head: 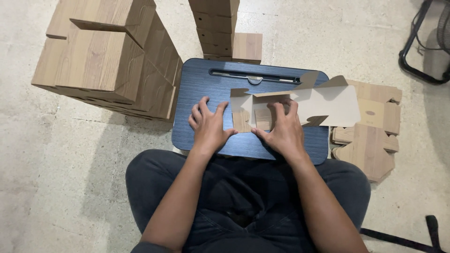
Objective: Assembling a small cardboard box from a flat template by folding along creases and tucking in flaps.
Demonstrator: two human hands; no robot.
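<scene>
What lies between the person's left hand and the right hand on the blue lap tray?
In the head view, the folded edge of the flat cardboard box blank lies between the left hand and right hand, on the blue lap tray.

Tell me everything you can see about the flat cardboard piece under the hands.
The cardboard blank is a die-cut sheet with flaps and notches, wood-grain printed on one face and plain grey-white on the other. It lies partly folded on the dark blue lap tray, its right end reaching past the tray's edge. The right hand presses on its folded left part; the left hand lies flat on the tray, fingertips at the blank's left edge.
</scene>
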